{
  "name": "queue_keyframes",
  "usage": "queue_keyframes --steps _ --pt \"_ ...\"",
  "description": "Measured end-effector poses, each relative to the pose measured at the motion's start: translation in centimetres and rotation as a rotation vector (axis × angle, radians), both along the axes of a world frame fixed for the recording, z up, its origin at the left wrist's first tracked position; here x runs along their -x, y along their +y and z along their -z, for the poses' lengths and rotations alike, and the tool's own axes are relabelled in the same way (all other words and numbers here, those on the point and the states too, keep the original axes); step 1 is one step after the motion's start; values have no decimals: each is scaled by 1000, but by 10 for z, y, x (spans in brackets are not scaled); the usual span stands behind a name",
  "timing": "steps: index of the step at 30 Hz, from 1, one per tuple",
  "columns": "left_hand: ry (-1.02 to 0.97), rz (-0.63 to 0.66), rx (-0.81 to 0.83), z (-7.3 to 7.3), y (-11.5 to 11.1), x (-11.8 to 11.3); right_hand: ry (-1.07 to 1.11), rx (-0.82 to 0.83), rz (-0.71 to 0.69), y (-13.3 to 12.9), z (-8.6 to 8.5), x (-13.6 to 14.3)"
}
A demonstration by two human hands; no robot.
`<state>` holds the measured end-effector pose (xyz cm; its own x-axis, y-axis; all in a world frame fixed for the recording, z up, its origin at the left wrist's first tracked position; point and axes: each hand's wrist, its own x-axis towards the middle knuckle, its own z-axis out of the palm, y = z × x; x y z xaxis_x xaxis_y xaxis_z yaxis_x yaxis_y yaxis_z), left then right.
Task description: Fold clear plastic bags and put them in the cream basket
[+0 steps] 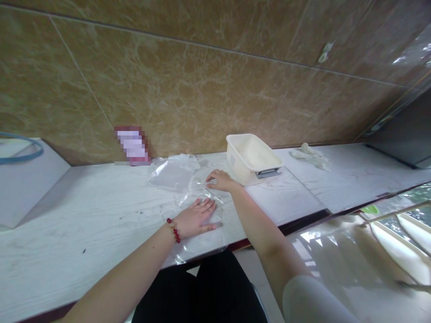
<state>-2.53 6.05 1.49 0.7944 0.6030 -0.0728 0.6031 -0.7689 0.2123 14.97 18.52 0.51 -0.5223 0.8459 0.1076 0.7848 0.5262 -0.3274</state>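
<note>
A clear plastic bag (198, 246) lies spread on the white wood-grain table, reaching its front edge. My left hand (195, 218), with a red bead bracelet at the wrist, rests flat on this bag with the fingers stretched out. Just beyond it, my right hand (220, 180) has its fingers curled in a pinch on a fold of the clear film. More clear plastic bags (177, 172) lie flat behind my hands, near the wall. Where one sheet of film stops and another starts is hard to see.
Right of my right hand stands a cream plastic bin (240, 163) with a grey clip. White gloves (310, 156) lie farther right. A white box (33, 188) with a blue band (25, 157) is at the left. A pixelated card (134, 146) leans on the tiled wall (188, 94).
</note>
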Motion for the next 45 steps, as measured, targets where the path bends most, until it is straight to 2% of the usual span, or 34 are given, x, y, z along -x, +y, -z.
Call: queue_keyframes --steps 6,10,13,18,26,36,45 --pt "-13 -15 21 1 -1 1 62 -24 15 -3 -2 2" --pt "-17 -20 23 2 0 3 103 -30 -53 -2 -3 4" --pt "-13 -26 23 3 0 4 182 13 -72 -1 -3 2" --pt "-9 -27 27 2 -1 4 314 106 -28 -4 -6 -5" --pt "-46 -43 6 1 0 4 490 150 -30 -7 -10 -7" --pt "-86 -59 -13 0 2 5 527 311 -11 -4 -2 -6" --pt "-107 -67 -7 1 3 5 478 264 -21 -4 -4 -6"
